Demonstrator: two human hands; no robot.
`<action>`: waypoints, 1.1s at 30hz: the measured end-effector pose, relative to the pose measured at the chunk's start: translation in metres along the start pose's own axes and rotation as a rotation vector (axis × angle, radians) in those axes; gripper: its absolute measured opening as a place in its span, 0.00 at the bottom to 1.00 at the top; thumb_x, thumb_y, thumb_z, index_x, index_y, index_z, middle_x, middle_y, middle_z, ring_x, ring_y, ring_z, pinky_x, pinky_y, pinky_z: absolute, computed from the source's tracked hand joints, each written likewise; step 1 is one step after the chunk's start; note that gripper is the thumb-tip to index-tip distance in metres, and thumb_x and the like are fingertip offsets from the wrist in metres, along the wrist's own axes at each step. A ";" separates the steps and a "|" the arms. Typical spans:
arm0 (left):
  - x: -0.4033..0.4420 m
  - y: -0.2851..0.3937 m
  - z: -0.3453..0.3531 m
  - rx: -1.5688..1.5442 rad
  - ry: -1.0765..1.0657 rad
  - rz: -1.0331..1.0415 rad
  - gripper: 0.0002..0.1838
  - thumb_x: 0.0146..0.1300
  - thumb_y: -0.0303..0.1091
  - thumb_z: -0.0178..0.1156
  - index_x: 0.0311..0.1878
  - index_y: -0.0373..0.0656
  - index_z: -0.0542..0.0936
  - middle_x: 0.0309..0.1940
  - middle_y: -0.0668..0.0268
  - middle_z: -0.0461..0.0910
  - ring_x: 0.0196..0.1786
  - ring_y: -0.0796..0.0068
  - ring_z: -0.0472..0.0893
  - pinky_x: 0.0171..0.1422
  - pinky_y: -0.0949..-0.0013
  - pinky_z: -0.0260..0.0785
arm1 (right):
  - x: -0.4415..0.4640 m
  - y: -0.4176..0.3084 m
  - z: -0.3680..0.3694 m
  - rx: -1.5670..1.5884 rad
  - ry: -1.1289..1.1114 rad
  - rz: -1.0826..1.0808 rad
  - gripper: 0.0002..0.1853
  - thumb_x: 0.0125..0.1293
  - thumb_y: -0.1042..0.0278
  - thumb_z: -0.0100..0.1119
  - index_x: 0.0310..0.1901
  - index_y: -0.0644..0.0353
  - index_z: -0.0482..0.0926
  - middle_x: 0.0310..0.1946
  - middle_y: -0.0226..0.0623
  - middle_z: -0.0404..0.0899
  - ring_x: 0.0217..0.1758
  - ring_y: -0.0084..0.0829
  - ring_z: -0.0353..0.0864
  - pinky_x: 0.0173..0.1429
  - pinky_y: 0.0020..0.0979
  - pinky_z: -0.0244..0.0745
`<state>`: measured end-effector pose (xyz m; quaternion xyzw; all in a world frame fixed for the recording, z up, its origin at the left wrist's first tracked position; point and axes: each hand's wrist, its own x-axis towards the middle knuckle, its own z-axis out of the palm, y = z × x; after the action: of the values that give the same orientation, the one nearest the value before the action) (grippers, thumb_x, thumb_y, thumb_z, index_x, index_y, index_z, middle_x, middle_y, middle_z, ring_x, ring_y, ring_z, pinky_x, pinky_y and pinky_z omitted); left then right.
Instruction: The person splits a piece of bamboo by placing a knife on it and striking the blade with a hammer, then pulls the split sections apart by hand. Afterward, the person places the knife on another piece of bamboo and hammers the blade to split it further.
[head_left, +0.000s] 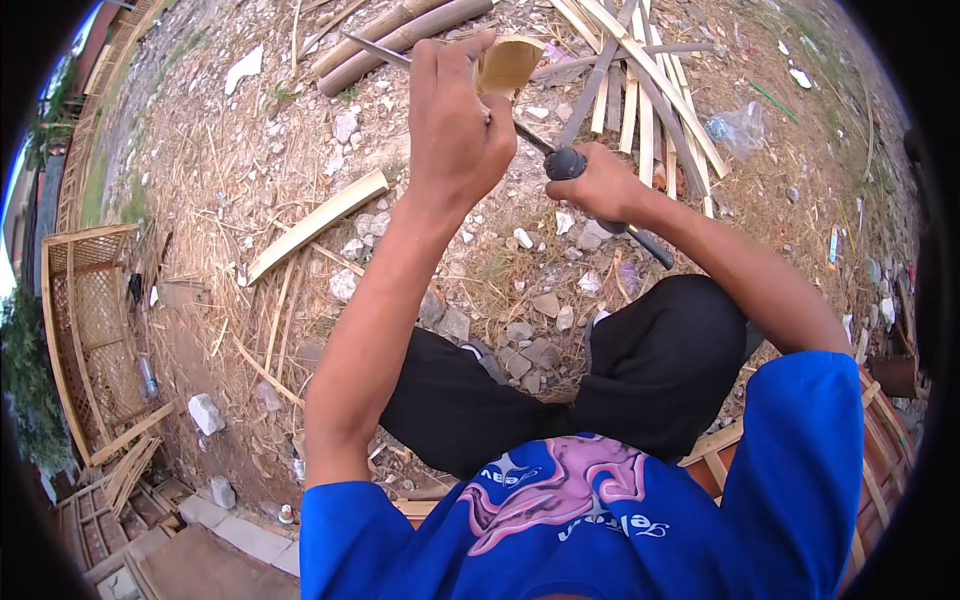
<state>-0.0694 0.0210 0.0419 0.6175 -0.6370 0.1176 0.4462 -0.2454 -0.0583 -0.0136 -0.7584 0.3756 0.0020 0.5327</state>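
Observation:
My left hand [455, 125] is raised at the top centre, its fingers closed around a split piece of bamboo [508, 66] whose hollow, pale inner side faces me. To its right, my right hand [598, 188] grips the dark handle of a long knife [533, 138]. The blade runs up and left behind my left hand, and its tip shows on the far side. The blade crosses at the bamboo, but my fingers hide where they meet. The handle's dark end sticks out below my right hand.
Long bamboo strips [650, 100] lie in a pile ahead. Whole bamboo poles [400, 40] rest at the top, and a split length [318, 225] lies to the left. Stones [540, 352] and shavings cover the ground before my knees. A woven-panel frame [95, 340] stands at far left.

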 end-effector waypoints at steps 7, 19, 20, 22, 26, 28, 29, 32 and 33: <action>0.006 -0.016 0.004 -0.121 0.052 0.058 0.24 0.51 0.17 0.53 0.55 0.33 0.72 0.47 0.51 0.71 0.53 0.53 0.71 0.61 0.58 0.64 | 0.016 0.013 0.021 0.139 -0.007 -0.046 0.14 0.52 0.62 0.67 0.32 0.65 0.80 0.22 0.33 0.78 0.25 0.26 0.75 0.34 0.33 0.71; 0.000 -0.040 0.003 -0.735 0.133 -0.129 0.28 0.47 0.19 0.50 0.57 0.35 0.66 0.51 0.57 0.70 0.54 0.67 0.73 0.64 0.64 0.65 | 0.026 0.007 0.021 0.214 -0.177 -0.142 0.14 0.51 0.66 0.67 0.38 0.64 0.78 0.27 0.34 0.79 0.29 0.24 0.78 0.35 0.31 0.75; -0.001 -0.040 0.004 -0.752 0.129 -0.179 0.28 0.47 0.20 0.49 0.57 0.35 0.66 0.51 0.57 0.70 0.54 0.68 0.73 0.64 0.65 0.66 | 0.026 0.008 0.024 0.176 -0.120 -0.173 0.15 0.50 0.65 0.67 0.38 0.64 0.78 0.28 0.35 0.80 0.29 0.26 0.78 0.37 0.32 0.75; 0.004 -0.032 0.006 -0.761 0.208 -0.194 0.26 0.50 0.20 0.47 0.57 0.35 0.67 0.49 0.58 0.71 0.52 0.70 0.74 0.61 0.68 0.68 | 0.032 0.011 0.028 0.098 -0.009 -0.244 0.17 0.49 0.64 0.67 0.39 0.64 0.78 0.28 0.37 0.80 0.30 0.29 0.79 0.39 0.34 0.76; 0.007 -0.042 0.014 -0.719 0.283 -0.172 0.24 0.53 0.21 0.44 0.56 0.35 0.70 0.47 0.56 0.74 0.50 0.69 0.77 0.58 0.68 0.70 | 0.042 0.015 0.039 0.021 0.147 -0.324 0.18 0.48 0.63 0.67 0.39 0.64 0.78 0.30 0.41 0.80 0.33 0.34 0.80 0.43 0.36 0.75; 0.009 -0.037 0.014 -0.759 0.302 -0.214 0.25 0.52 0.20 0.43 0.57 0.35 0.69 0.50 0.51 0.75 0.51 0.65 0.79 0.59 0.64 0.72 | 0.046 0.016 0.043 0.004 0.228 -0.369 0.16 0.47 0.65 0.67 0.35 0.65 0.77 0.27 0.38 0.78 0.30 0.31 0.77 0.39 0.36 0.73; 0.008 -0.036 0.009 -0.747 0.266 -0.235 0.26 0.53 0.19 0.41 0.58 0.33 0.67 0.52 0.47 0.74 0.54 0.60 0.79 0.61 0.61 0.72 | 0.047 0.019 0.045 0.002 0.253 -0.415 0.18 0.48 0.64 0.68 0.39 0.63 0.76 0.27 0.43 0.80 0.31 0.38 0.81 0.40 0.40 0.76; 0.005 -0.031 0.014 -0.777 0.356 -0.264 0.25 0.54 0.19 0.40 0.58 0.32 0.65 0.52 0.44 0.74 0.59 0.54 0.77 0.63 0.58 0.72 | 0.045 0.009 0.044 -0.267 0.342 -0.245 0.21 0.49 0.65 0.68 0.44 0.60 0.74 0.28 0.48 0.81 0.33 0.48 0.84 0.40 0.45 0.77; 0.004 -0.022 0.017 -0.739 0.310 -0.161 0.24 0.55 0.18 0.38 0.58 0.33 0.64 0.55 0.41 0.72 0.61 0.49 0.76 0.65 0.54 0.71 | 0.058 0.015 0.023 -0.428 0.331 -0.275 0.23 0.50 0.65 0.68 0.48 0.58 0.71 0.29 0.51 0.81 0.35 0.55 0.83 0.40 0.50 0.76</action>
<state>-0.0561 0.0021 0.0259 0.4383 -0.5114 -0.0629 0.7365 -0.2026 -0.0748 -0.0592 -0.8872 0.3420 -0.1146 0.2876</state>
